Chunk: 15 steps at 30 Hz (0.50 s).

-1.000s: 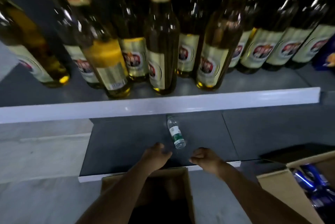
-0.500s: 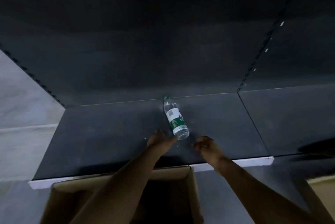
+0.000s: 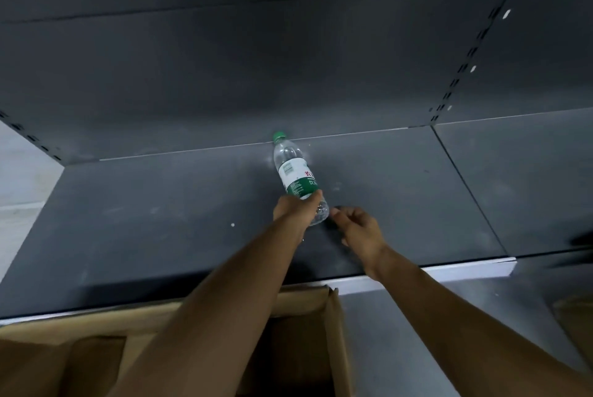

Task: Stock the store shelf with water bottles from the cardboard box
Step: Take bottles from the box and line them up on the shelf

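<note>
Head view: the left hand [image 3: 293, 209] holds the near end of the clear plastic water bottle with a green cap [image 3: 296, 176] on the dark grey shelf [image 3: 160, 220].
The bottle's long side points far, cap at the back wall. The right hand [image 3: 357, 226], loosely curled and holding nothing, waits just right of it.

water bottle [image 3: 296, 176] label: white upper band, green lower band | red characters on the white band, cut off at the bottle's edge, not legible | white characters on the green band, too small to read | fine print blurred
</note>
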Motion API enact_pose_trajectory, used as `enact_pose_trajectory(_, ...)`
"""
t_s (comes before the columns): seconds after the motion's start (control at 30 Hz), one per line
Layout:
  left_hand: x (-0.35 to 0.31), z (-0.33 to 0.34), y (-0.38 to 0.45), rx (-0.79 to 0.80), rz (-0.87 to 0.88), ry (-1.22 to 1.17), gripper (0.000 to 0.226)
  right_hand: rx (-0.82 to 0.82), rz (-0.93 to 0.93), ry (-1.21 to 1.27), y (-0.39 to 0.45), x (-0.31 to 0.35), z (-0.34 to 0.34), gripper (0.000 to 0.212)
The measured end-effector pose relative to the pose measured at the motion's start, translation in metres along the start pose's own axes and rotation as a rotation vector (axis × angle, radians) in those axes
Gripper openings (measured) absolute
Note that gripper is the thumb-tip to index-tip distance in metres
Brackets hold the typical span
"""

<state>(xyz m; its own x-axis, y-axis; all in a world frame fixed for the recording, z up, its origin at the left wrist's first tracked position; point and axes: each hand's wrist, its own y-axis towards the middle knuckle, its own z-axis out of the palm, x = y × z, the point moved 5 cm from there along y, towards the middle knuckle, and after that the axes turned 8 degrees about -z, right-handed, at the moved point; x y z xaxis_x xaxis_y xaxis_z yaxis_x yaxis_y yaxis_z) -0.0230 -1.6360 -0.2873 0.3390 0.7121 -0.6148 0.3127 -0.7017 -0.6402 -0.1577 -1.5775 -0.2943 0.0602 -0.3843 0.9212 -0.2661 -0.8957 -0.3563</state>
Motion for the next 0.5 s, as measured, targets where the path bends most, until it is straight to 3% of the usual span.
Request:
enact_pose_trajectory(0.27, 0.003, -0.003, 0.013, 0.089, -0.058, -0.135, 0.055, 0.033, 0.031, 0.115, -0.002, 0.008, -0.001, 0.013)
enact_pose_trajectory(0.37, 0.006, -0.007, 0.007, 0.223, -0.13, -0.323, 0.042, 0.02, 0.079, 0.14, -0.006, 0.014, -0.004, 0.028)
enact_pose_trajectory(0.5, 0.01, -0.025, -0.019, 0.413, -0.138, -0.476, 0.041, 0.01, 0.115, 0.209, -0.017, 0.028, -0.002, 0.046)
